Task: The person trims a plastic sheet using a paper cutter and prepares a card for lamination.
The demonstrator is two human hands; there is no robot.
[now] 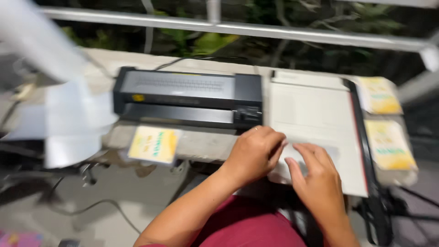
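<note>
Beyond a round metal railing, dark green foliage is showing, and below it a pale, rough concrete worktop is carrying the gear. A boxy black laminator with a grey ribbed top is sitting along the ledge, and a glossy yellow-and-white card is lying just in front of its slot. To its right a flat white paper trimmer with a long black cutting arm is lying, with two more glossy yellow cards resting past its far edge. Both hands are pressing on a thin clear sheet at the trimmer's near edge: the left hand is curling knuckles-up with fingers bent, the right hand is lying flatter, fingers spread forward. Blurred white sheets are hanging at the left.
</note>
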